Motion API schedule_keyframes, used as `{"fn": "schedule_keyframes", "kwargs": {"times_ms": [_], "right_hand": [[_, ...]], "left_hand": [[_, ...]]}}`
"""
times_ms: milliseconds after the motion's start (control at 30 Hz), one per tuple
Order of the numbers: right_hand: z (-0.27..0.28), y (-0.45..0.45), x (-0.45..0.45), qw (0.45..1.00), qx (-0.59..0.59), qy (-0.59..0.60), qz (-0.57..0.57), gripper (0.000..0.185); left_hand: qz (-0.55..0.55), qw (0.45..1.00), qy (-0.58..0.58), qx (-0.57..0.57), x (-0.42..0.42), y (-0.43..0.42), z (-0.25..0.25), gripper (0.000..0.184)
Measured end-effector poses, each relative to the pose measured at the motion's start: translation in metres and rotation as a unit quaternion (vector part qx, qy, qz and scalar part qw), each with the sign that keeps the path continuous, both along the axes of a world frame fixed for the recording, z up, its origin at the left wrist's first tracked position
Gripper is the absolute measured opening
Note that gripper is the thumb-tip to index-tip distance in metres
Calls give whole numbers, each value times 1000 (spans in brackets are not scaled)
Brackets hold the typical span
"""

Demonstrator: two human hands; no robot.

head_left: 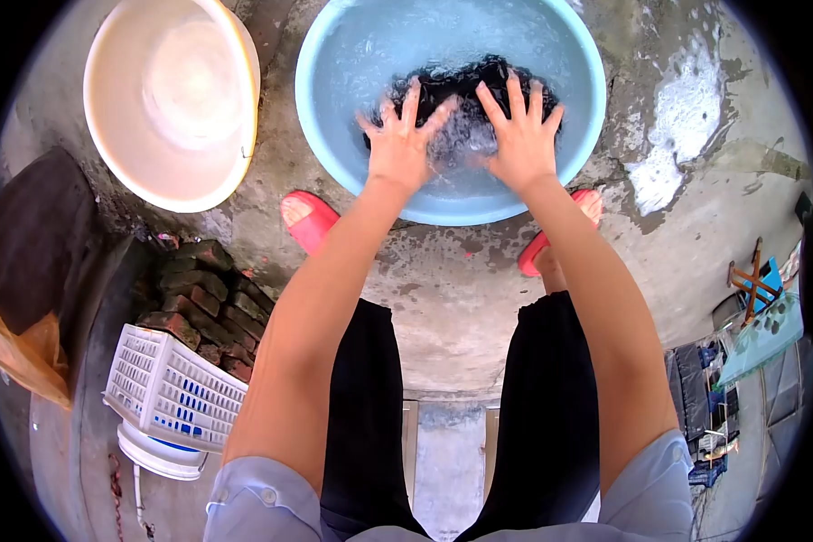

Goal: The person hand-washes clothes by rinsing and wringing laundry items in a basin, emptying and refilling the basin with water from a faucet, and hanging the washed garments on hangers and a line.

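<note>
A round light-blue basin (309,108) of water stands on the ground between my feet. Dark wet cloth (488,74) lies in the water, partly under the surface. My left hand (401,144) rests on the cloth's left side with its fingers spread. On the right side of the cloth my right hand (522,135) lies flat, fingers apart too. Neither hand grips the cloth. Ripples and bubbles blur the water between the hands, so the cloth's shape there cannot be made out.
A white tub (230,172) stands left of the basin. White foam (673,135) spreads over the wet concrete at right. Stacked bricks (199,298) and a white plastic basket (176,388) are at lower left. A small turquoise table (763,339) is at far right.
</note>
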State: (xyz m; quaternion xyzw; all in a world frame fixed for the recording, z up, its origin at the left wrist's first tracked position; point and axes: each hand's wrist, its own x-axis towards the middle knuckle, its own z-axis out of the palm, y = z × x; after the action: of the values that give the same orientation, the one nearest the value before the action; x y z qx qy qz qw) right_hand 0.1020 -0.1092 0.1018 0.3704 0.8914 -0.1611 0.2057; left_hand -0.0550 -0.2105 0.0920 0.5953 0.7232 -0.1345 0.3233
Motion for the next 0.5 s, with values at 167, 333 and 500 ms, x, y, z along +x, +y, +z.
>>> {"fn": "schedule_keyframes", "kwargs": {"times_ms": [167,333,500], "right_hand": [[-51,23,2,996,-39,17,-75,82],[15,59,16,970,-209,-2,-121,70],[99,59,26,955,-287,-15,-69,68]], "left_hand": [[178,968,-160,-72,-38,45,-5,78],[154,975,-146,-69,-72,50,53,91],[-2,995,-90,-38,-76,15,84,78]]}}
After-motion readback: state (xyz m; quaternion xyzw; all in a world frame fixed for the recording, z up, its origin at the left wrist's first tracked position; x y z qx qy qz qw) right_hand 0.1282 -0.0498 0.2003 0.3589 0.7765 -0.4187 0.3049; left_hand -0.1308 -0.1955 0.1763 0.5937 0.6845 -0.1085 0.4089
